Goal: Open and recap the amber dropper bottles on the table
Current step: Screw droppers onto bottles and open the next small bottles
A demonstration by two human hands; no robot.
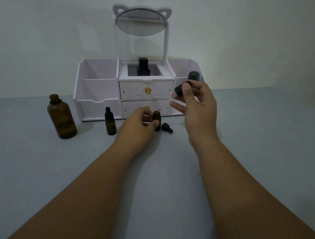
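left hand clamps small open amber bottle upright on table. right hand pinches dropper cap above-right of bottle. loose cap just right of left thumb.

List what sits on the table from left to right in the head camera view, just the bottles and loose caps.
Big amber bottle, open → small capped dropper bottle → small open bottle steadied by the left hand → loose black cap lying on the table.
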